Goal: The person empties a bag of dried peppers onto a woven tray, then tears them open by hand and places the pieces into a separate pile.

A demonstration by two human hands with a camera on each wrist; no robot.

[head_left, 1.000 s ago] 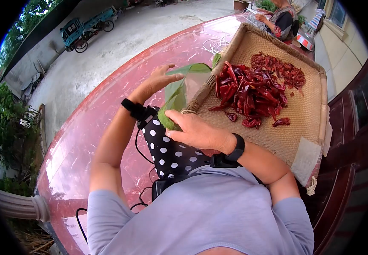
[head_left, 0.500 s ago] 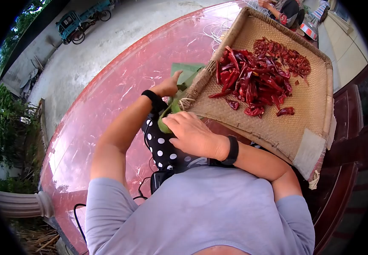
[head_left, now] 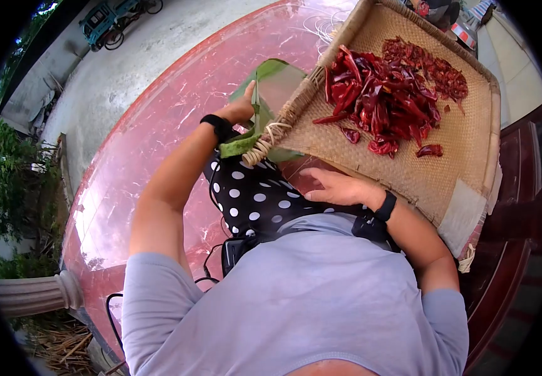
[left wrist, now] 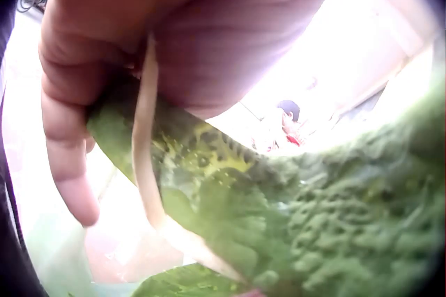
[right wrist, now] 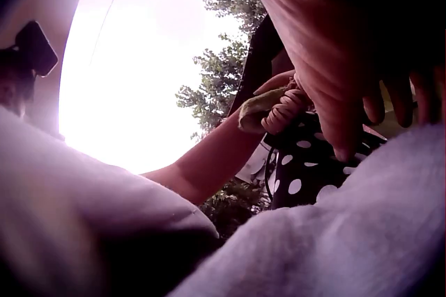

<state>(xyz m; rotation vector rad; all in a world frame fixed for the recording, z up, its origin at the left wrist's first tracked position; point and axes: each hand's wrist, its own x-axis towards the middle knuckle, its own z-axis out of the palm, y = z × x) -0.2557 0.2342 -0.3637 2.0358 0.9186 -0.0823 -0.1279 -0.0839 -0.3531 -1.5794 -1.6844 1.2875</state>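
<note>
Head view: see left hand (head_left: 238, 111) gripping a green sheet (head_left: 264, 116), leaf-like and partly see-through, with one digit pointing up along it; can't tell the material; find that sheet just beside the wound corner (head_left: 274, 138) of a woven tray (head_left: 452, 147), with lower end over dotted trousers (head_left: 246, 194) and upper end above pink-red tiled floor (head_left: 158, 138); see right hand (head_left: 333, 188) released, fingers loosely spread, near the tray's front edge and above the lap; note a heap of dried red chillies (head_left: 380, 94) in the tray, plus a flatter spread of smaller chilli pieces (head_left: 433, 69) behind and a few loose ones in front; spot a grey patch (head_left: 462, 216) at the tray's near right corner; add white strands (head_left: 318, 25) on the floor beyond, a blue vehicle (head_left: 102, 28) at upper left, a fluted column (head_left: 33, 294) at lower left. Left wrist view: see the same hand close up, clasping the sheet's edge, one finger hanging down past it; note bumpy green surface, a yellow patch with dark spots, and a pale strip (left wrist: 143, 137) running down across it; spot a person (left wrist: 288, 119) in the glare behind. Right wrist view: see right hand dark at upper right, fingers hanging loose; make out the left forearm (right wrist: 202, 151) beyond, wound corner and a bit of green beside it, dotted trousers below, trees (right wrist: 216, 88) against bright sky.
</note>
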